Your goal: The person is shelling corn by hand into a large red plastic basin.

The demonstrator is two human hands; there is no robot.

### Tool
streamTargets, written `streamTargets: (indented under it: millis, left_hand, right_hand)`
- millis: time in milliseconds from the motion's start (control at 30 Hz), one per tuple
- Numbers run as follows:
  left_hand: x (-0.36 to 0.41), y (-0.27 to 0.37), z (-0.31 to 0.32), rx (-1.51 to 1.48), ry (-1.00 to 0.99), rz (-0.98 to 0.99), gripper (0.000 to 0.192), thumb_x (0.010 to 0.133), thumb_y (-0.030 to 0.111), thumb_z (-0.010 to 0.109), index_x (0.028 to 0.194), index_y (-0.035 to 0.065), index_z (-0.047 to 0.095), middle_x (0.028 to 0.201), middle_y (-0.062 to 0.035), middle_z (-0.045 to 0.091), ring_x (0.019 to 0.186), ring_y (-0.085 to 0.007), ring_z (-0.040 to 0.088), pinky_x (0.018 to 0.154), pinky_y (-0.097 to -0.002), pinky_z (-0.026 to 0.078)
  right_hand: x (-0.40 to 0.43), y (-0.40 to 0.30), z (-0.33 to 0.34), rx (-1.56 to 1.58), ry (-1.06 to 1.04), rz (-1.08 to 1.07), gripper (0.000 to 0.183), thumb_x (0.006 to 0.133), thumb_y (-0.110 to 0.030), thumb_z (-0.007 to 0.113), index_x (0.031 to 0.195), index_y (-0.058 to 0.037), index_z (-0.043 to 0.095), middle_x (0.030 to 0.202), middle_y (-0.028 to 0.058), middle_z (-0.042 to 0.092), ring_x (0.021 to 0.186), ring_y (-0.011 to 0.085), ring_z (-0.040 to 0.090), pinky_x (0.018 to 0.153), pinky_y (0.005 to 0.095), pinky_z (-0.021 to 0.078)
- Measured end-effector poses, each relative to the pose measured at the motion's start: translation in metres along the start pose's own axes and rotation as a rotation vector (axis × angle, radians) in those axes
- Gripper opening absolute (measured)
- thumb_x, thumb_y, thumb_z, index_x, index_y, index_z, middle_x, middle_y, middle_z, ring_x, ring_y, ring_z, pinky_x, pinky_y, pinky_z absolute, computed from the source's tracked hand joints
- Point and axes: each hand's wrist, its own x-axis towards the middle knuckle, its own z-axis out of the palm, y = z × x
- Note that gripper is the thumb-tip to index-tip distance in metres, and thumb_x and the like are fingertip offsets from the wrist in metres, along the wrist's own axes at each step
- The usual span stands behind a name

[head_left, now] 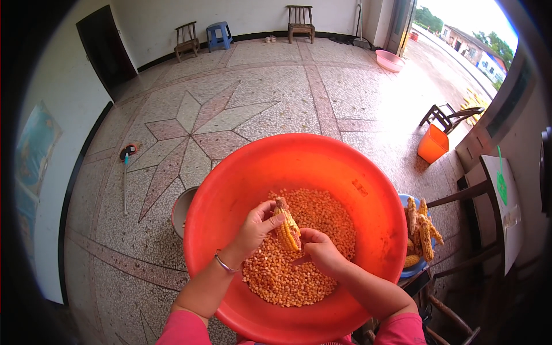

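A partly shelled ear of dried corn (285, 228) is tilted over a large red plastic basin (241, 168). My left hand (260, 226) grips it along its upper left side, thumb across the kernels. At the ear's lower right side, the fingers of my right hand (320, 250) touch it where rows of kernels are gone; whether they pinch anything is hidden. Loose corn kernels (289, 278) cover the bottom of the basin beneath both hands. More corn ears (422, 230), several of them, lie in a blue basin (415, 271) to the right.
A grey bowl (183, 211) sits left of the red basin. Beyond it a long-handled brush (126, 172) lies on the floor. An orange bin (432, 144) and a dark wooden chair (448, 116) stand at the right by the doorway. A wooden chair (496, 215) is beside the blue basin.
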Motion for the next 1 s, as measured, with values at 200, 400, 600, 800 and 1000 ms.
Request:
streamTargets:
  millis: [200, 400, 600, 800, 1000]
  left_hand:
    - [0.005, 0.002, -0.011, -0.242, 0.111, -0.105, 0.021, 0.091, 0.02, 0.054, 0.107, 0.0079, 0.05, 0.095, -0.0019, 0.056, 0.089, -0.0137, 0.058, 0.082, -0.0309, 0.048]
    - [0.002, -0.002, -0.004, -0.19, 0.067, -0.154, 0.021, 0.091, 0.023, 0.054, 0.106, 0.0089, 0.05, 0.096, -0.0018, 0.057, 0.088, -0.0128, 0.058, 0.075, -0.0288, 0.05]
    - [0.0, -0.009, 0.001, -0.116, -0.022, -0.195, 0.025, 0.092, 0.03, 0.051, 0.102, 0.0079, 0.052, 0.088, -0.0023, 0.061, 0.078, -0.0118, 0.06, 0.066, -0.026, 0.051]
    - [0.001, -0.016, 0.005, -0.106, -0.073, -0.154, 0.03, 0.093, 0.034, 0.044, 0.096, 0.0063, 0.054, 0.085, -0.0056, 0.063, 0.077, -0.0132, 0.062, 0.062, -0.0257, 0.051]
    - [0.003, -0.018, -0.001, -0.103, 0.002, -0.153, 0.031, 0.093, 0.037, 0.043, 0.093, 0.0074, 0.053, 0.087, -0.0094, 0.064, 0.079, -0.0163, 0.063, 0.068, -0.0288, 0.052]
  right_hand:
    - [-0.008, -0.015, 0.009, 0.095, 0.049, 0.023, 0.041, 0.094, -0.021, 0.041, 0.128, 0.0006, 0.037, 0.12, 0.0129, 0.046, 0.094, 0.0199, 0.059, 0.066, 0.0324, 0.056]
    - [-0.009, -0.014, 0.011, -0.166, -0.014, -0.046, 0.044, 0.095, -0.04, 0.041, 0.118, -0.0018, 0.044, 0.088, 0.0066, 0.055, 0.071, 0.0131, 0.058, 0.056, 0.0264, 0.0527]
    - [-0.009, -0.006, 0.012, -0.41, 0.127, -0.176, 0.038, 0.097, -0.037, 0.039, 0.099, -0.0012, 0.05, 0.066, 0.0009, 0.048, 0.058, 0.0102, 0.045, 0.05, 0.0256, 0.0394]
    - [0.0, 0.012, 0.005, -0.416, 0.315, -0.266, 0.037, 0.099, -0.034, 0.033, 0.09, -0.0018, 0.05, 0.064, 0.0007, 0.046, 0.053, 0.0099, 0.042, 0.049, 0.0259, 0.0369]
    - [-0.005, -0.002, 0.009, -0.208, 0.207, -0.192, 0.041, 0.098, -0.041, 0.031, 0.098, -0.0037, 0.048, 0.064, 0.0026, 0.049, 0.048, 0.009, 0.045, 0.043, 0.0231, 0.0402]
